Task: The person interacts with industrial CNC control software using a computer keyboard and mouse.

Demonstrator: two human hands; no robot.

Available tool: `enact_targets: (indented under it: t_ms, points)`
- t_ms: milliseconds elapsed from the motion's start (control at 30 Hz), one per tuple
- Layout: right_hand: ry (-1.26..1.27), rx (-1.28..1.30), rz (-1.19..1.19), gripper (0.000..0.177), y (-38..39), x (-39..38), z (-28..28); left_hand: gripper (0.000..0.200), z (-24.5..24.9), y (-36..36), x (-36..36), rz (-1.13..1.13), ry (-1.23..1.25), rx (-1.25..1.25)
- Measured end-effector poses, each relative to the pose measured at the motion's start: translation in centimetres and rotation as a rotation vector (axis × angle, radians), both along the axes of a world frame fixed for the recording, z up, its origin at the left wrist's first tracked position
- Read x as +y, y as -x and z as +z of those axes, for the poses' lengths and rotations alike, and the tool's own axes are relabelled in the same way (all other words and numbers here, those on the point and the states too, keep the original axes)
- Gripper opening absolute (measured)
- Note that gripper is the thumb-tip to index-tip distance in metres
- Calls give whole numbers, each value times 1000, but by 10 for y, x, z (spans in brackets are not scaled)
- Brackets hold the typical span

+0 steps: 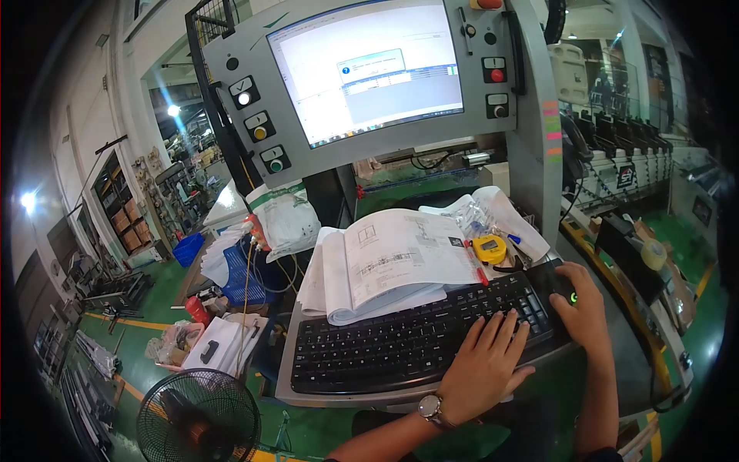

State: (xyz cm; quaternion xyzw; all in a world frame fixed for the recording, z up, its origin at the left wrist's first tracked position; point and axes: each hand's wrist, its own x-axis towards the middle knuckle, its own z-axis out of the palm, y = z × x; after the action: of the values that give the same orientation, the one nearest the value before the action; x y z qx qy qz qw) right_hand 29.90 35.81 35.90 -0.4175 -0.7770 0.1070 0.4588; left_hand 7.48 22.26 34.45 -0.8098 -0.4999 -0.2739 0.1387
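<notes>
My left hand [485, 368], with a wristwatch [430, 407] on its wrist, lies over the right part of a black keyboard [377, 346]. Its fingers are stretched out across the keys near the number pad, and it holds nothing. To its right, my right hand [586, 308] curves around a dark computer mouse [573, 297] with a green glow, mostly hidden by the fingers. Behind the keyboard lie open printed drawings [408, 258]. A red pen [476, 266] and a yellow tape measure [489, 249] rest beside them.
Above stands a machine control panel with a lit screen [369, 69] showing a dialog box, with push buttons on both sides. A black fan [198, 416] is at lower left. Nearby are a blue basket [245, 269], papers, and a white bag [285, 219].
</notes>
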Motion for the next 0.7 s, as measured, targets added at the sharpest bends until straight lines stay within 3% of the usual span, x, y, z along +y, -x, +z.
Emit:
enact_targets:
  t_ms: [700]
  points:
    - [18, 33, -22, 48, 0, 0, -1, 75, 7, 1, -1, 0, -5, 8]
